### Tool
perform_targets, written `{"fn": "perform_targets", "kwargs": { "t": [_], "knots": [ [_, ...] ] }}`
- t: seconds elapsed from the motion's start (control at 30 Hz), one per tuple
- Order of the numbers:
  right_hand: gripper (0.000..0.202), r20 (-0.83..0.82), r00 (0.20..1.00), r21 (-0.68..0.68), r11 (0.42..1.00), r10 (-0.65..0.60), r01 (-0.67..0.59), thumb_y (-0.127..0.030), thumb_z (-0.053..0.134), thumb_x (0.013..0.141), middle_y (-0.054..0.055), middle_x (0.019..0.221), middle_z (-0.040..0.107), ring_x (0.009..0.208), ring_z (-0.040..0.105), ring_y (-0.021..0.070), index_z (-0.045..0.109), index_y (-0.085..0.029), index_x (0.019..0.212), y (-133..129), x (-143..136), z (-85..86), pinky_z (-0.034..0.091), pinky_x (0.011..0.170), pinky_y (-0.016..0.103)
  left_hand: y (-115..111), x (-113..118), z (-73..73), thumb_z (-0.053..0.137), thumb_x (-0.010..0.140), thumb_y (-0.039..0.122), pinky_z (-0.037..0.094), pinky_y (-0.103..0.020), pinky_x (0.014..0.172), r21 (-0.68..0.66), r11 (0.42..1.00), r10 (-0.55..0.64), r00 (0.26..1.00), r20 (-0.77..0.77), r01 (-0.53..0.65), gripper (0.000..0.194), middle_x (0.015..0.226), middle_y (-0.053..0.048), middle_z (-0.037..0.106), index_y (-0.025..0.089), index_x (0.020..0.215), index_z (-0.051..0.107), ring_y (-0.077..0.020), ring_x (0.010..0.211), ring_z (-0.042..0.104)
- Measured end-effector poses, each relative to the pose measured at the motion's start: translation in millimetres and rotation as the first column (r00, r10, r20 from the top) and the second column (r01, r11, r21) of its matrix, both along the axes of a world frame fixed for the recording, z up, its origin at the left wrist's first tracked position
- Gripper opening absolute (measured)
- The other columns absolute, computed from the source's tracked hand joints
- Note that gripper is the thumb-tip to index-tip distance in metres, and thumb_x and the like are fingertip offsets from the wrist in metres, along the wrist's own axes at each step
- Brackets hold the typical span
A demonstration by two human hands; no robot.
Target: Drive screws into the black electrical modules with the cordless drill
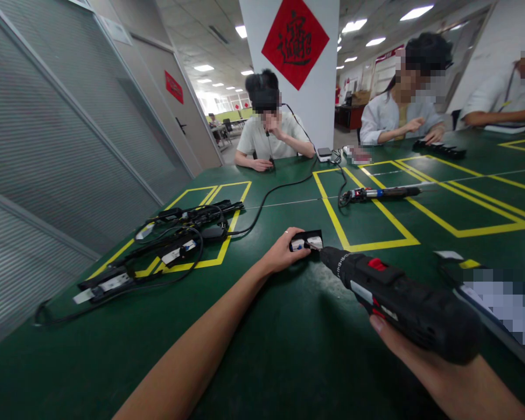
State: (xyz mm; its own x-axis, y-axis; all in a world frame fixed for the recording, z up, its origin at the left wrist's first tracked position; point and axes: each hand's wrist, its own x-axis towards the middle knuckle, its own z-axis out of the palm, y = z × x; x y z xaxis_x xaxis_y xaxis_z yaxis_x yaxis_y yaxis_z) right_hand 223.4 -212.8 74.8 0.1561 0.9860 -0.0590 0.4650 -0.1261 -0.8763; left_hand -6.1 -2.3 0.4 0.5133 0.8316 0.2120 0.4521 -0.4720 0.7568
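Note:
My left hand (284, 252) grips the left side of a small black casing with white blocks inside (314, 240), which rests on the green table. In my right hand (402, 344) is a black power drill with red switches (402, 306), its body hiding most of my fingers. The drill points left and away from me, and its bit end meets the casing's near right side. Whether the tip sits in a screw or hole is too small to tell. A pale dusty patch lies on the table just below the casing.
Black power strips with cables (179, 245) lie at the left, one cable running towards the far side. A slim tool-like assembly with wires (380, 193) lies at the right within yellow tape outlines (380, 245). Several people sit around the table (157, 361); a blurred-out object is at right.

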Motion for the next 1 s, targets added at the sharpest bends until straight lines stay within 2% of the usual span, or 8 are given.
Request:
{"fn": "perform_targets", "kwargs": {
  "t": [0.1,0.3,0.5,0.67,0.87,1.0],
  "knots": [
    [0.033,0.021,0.998,0.058,0.996,-0.063,0.061,-0.051,0.061,0.070,0.006,0.090,0.079,0.093,0.071,0.0332,0.076,-0.027,0.086,-1,-8,9.7,0.058,0.083,0.042,1,-1,-0.4,0.065,0.075,0.038,0.046,-0.034,0.085,0.005,1.000,0.001,1.000,0.002,-0.002,0.048,0.105,-0.006,0.057,0.019,0.117,0.049,-0.0204,0.094,0.056],
    [0.030,0.119,0.992,0.116,0.993,-0.043,0.030,-0.047,0.055,0.078,0.010,0.085,0.079,0.083,0.074,0.0324,0.075,-0.025,0.083,-3,-9,13.1,0.062,0.069,0.038,1,-1,-1.1,0.065,0.075,0.039,0.046,-0.033,0.084,0.003,1.000,0.001,1.000,-0.008,-0.001,0.049,0.105,-0.006,0.056,0.019,0.117,0.049,-0.0203,0.094,0.056],
    [0.036,0.131,0.990,0.087,0.994,0.050,-0.062,-0.051,0.060,0.073,0.006,0.094,0.079,0.090,0.073,0.0319,0.077,-0.026,0.092,0,-1,3.2,0.058,0.078,0.036,1,0,-1.6,0.065,0.075,0.037,0.046,-0.033,0.085,0.015,1.000,-0.001,1.000,-0.003,0.001,0.048,0.106,-0.006,0.056,0.019,0.116,0.050,-0.0199,0.095,0.056],
    [0.039,0.143,0.989,0.161,0.987,-0.044,0.021,-0.053,0.061,0.072,0.009,0.095,0.078,0.092,0.072,0.0331,0.077,-0.024,0.094,1,-1,-1.8,0.057,0.081,0.039,1,0,-1.3,0.064,0.076,0.038,0.046,-0.033,0.085,0.024,1.000,-0.002,1.000,0.001,0.002,0.048,0.106,-0.006,0.056,0.019,0.117,0.050,-0.0200,0.095,0.056],
    [0.036,0.083,0.993,0.068,0.993,0.089,-0.095,-0.050,0.061,0.073,0.005,0.095,0.079,0.092,0.072,0.0302,0.077,-0.027,0.095,1,6,-6.7,0.058,0.079,0.034,1,-1,-2.2,0.065,0.074,0.038,0.046,-0.033,0.085,0.005,1.000,0.012,1.000,0.002,-0.012,0.049,0.106,-0.006,0.057,0.019,0.116,0.050,-0.0205,0.095,0.056],
    [0.039,0.134,0.990,0.096,0.994,0.038,-0.051,-0.053,0.060,0.072,0.006,0.094,0.079,0.089,0.073,0.0310,0.077,-0.025,0.093,0,5,-5.0,0.058,0.079,0.037,1,-1,-2.0,0.065,0.075,0.038,0.045,-0.034,0.086,-0.001,1.000,0.011,1.000,0.005,-0.011,0.049,0.106,-0.006,0.057,0.019,0.117,0.050,-0.0206,0.096,0.056]
  ]
}}
